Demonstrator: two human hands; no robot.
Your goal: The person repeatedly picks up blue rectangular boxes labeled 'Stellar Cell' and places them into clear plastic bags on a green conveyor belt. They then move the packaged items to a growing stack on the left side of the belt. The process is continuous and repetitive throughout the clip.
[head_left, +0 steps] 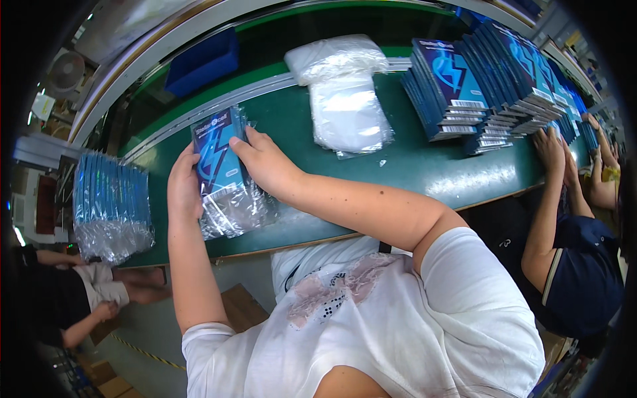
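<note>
Between my hands is a flat blue-and-black box (pixel 222 156) in a clear plastic bag, tilted up over the green table. The bag's loose end crumples below the box, and more bagged boxes seem to lie behind it; I cannot tell how many. My left hand (pixel 184 179) grips the left edge. My right hand (pixel 267 162) holds the right side, its thumb on the front face and the other fingers partly hidden. To the right of them lies a pile of clear plastic bags (pixel 350 116). A row of bagged boxes (pixel 111 189) stands at the table's left end.
Tall stacks of unbagged blue boxes (pixel 454 86) fill the table's right part. A blue bin (pixel 202 63) sits beyond the metal rail at the back. One co-worker's hands (pixel 554 156) are by the stacks; another person (pixel 66 292) is at the far left.
</note>
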